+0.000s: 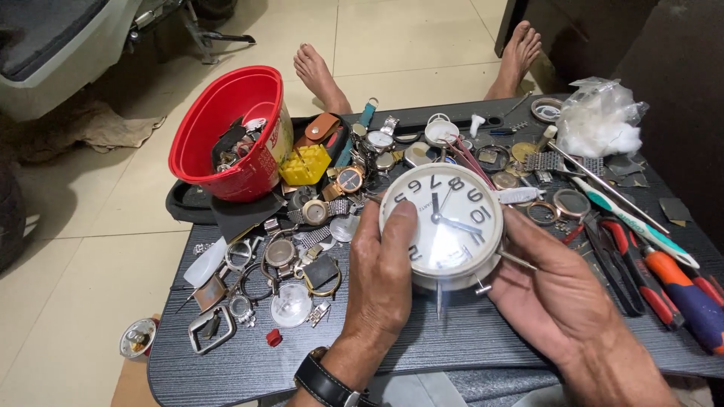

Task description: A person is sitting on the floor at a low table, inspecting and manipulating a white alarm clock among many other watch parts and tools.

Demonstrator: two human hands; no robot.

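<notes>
We see the left hand point(386, 275) wrapped around the left edge of a round white alarm clock point(443, 224), its thumb pressed flat on the glass face and the fingers curled behind the case. The right hand point(559, 295) closes on the clock's right side, fingers against the rim and under the back, so both hands clamp the clock between them. The clock is held just above the dark wood-grain worktop point(467, 343), face up and turned so its numerals read upside down to us, with its small metal feet pointing toward the wrists. A black wristwatch point(326, 383) sits on the left wrist.

Beyond the left hand's fingertips lies a heap of watch cases, dials and straps point(332, 192), and past that a red plastic bucket point(226, 128) tipped on its side with parts inside. A small yellow block point(305, 163) rests just beside the bucket's mouth. Out to the side of the left hand, loose metal rings and buckles point(249, 290) are scattered over the worktop.

On the far side of the right hand we find red-handled pliers point(637, 267), an orange and blue screwdriver point(686, 298) and a green and white toothbrush point(633, 220), lying side by side. Further off from that hand sits a crumpled clear plastic bag point(599, 117). Two bare feet point(324, 75) show on the tiled floor beyond the worktop.
</notes>
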